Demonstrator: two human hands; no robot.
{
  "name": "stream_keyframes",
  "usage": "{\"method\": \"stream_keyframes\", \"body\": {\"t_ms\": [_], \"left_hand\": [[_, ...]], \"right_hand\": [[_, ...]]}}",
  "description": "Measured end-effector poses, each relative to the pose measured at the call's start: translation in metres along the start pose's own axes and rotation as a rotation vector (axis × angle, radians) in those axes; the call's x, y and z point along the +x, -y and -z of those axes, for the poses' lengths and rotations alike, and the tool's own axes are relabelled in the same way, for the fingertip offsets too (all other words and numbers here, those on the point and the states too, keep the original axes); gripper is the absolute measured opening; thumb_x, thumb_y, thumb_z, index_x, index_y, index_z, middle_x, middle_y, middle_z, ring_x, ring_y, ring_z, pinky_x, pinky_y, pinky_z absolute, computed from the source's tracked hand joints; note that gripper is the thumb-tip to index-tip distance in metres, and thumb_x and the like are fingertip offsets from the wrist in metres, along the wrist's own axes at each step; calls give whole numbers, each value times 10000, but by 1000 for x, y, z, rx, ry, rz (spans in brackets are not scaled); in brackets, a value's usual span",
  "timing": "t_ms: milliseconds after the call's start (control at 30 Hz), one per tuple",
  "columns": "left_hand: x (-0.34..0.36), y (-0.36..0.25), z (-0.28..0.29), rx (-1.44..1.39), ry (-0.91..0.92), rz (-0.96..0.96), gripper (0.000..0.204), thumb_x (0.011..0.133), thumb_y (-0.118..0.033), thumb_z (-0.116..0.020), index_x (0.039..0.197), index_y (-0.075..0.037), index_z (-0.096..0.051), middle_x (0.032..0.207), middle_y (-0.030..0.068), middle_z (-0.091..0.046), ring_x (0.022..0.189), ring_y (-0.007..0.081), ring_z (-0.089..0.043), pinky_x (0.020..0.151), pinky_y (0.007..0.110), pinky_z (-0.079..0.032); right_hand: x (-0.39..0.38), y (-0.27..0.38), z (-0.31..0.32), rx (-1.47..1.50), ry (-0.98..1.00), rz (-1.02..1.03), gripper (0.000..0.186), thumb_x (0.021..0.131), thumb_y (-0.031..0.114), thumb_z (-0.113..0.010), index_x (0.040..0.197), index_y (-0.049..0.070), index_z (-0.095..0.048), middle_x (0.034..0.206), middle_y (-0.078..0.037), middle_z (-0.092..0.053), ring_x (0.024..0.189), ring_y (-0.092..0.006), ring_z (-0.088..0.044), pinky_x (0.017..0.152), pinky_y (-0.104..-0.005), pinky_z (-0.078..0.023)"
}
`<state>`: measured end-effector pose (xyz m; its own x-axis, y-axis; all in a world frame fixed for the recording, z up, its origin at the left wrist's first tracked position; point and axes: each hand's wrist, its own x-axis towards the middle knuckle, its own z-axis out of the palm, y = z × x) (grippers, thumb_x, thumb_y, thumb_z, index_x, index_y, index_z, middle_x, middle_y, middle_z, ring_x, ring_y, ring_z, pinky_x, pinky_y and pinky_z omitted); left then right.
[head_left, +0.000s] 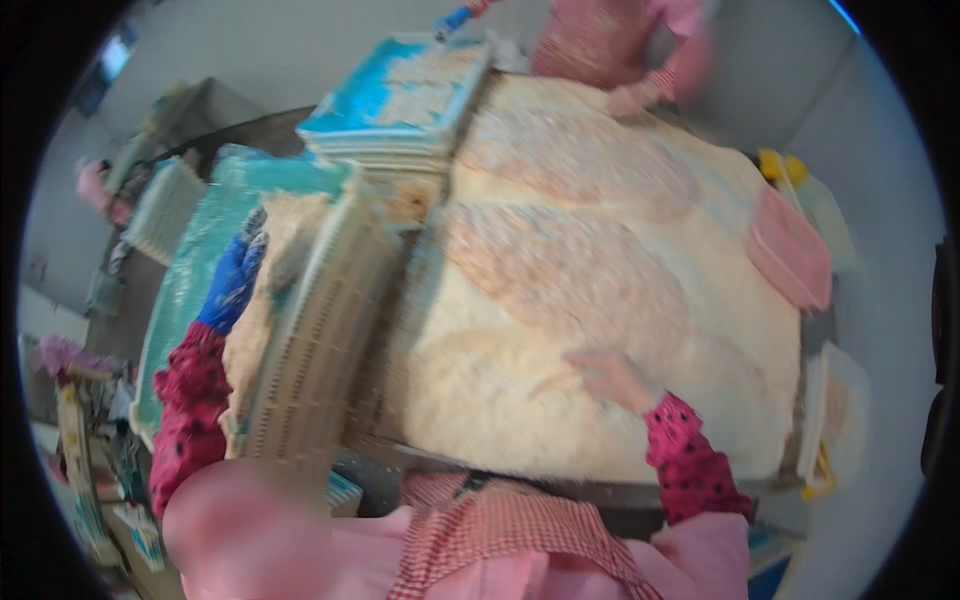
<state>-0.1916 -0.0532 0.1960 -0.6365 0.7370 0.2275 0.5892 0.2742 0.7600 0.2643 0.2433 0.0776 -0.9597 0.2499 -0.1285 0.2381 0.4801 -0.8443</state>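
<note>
— Gloved in which colour, the left hand [232, 280]?
— Bright blue, with a deep pink, black-dotted sleeve [190, 400].
— And beside it?
— Beige tray [325, 345], teal sheet [205, 250].
— Far left?
— White-rimmed tub [345, 95], blue inside.
— To the right?
— Cream crumbs [480, 410] near, pinkish-tan heap [570, 265] farther, pink basket [790, 245] far right.
— Nearest?
— Red-and-white checked apron [530, 520], pale pink clothing [690, 560].
</note>
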Motion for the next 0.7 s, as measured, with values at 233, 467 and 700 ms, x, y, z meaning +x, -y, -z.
{"method": "stream_keyframes", "body": {"t_ms": [233,467,700], "left_hand": [[-100,-100,-210,207,879,-235,781,775,-371,-638,1357,-23,-251,1342,221,-338,1227,341,-352,1023,391,-276],[-125,-77,-391,146,648,-466,540,758,-316,-623,1216,-75,-467,1152,181,-515,1046,314,-502,904,415,-378],[-136,-85,-390,-1210,694,720,293,881,-204,-494,1119,-34,-519,1074,70,-564,934,183,-522,846,319,-400]], "right_hand": [[-61,-25,-83,-445,-546,-111,401,750,29,-561,1148,56,-523,1035,-131,-586,993,-270,-544,874,-357,-418],[-88,-45,-79,-109,-607,-195,422,743,5,-523,1160,71,-537,1169,-135,-542,1082,-267,-511,909,-348,-397],[-80,-19,-57,189,-881,-356,439,794,42,-493,1230,102,-488,1205,-154,-514,1146,-272,-461,979,-349,-336]]}}
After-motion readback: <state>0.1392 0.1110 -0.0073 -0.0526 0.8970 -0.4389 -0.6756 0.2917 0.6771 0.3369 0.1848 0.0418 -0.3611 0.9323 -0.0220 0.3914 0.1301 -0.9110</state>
